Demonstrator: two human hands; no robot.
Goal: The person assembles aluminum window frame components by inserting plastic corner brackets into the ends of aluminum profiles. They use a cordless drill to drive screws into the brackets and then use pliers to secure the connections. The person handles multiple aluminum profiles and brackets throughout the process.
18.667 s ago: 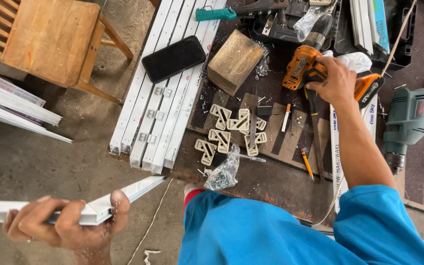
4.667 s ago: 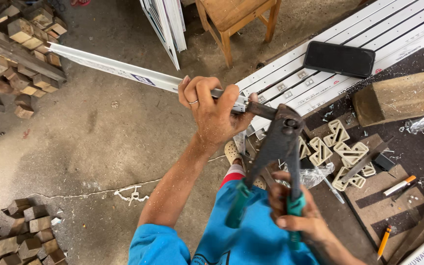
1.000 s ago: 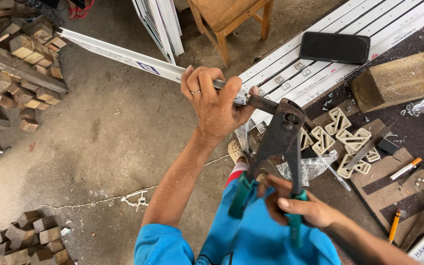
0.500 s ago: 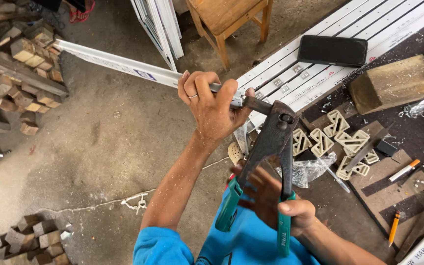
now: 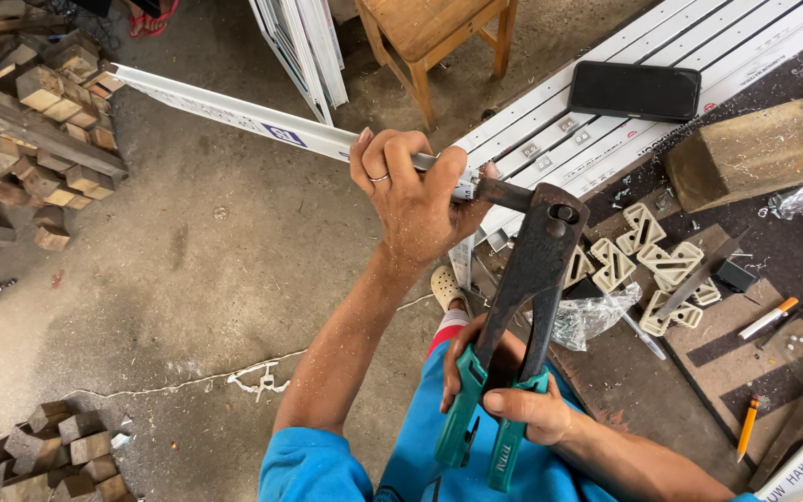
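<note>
White aluminium strip (image 5: 234, 113) runs from the upper left across the concrete floor (image 5: 188, 279) to the left hand (image 5: 415, 191), whose fingers (image 5: 392, 153) are wrapped tight around its near end, just where the nose of the black hand riveter (image 5: 536, 246) presses against it. The right hand (image 5: 513, 404) is closed on the riveter's green handles (image 5: 485, 432), which stand nearly together. As I judge it, the thumb and fingertips of the left hand sit right beside the tool's nose, so a slip of the head off the strip could pinch or strike them; the long free length of the strip hangs unsupported and could swing or twist under the squeeze, pulling the joint out of line. On the dark worktop (image 5: 662, 390) to the right lie beige plastic corner brackets (image 5: 638, 251), a clear bag of small hardware (image 5: 587, 316), a wooden block (image 5: 750, 149), an orange pencil (image 5: 747, 428) and a black phone (image 5: 634, 90) resting on a bundle of white profiles (image 5: 606, 121). A wooden stool (image 5: 439, 33) stands just behind the hands, and stacks of small wood blocks (image 5: 44, 88) crowd the left edge, close to the strip's far end.
</note>
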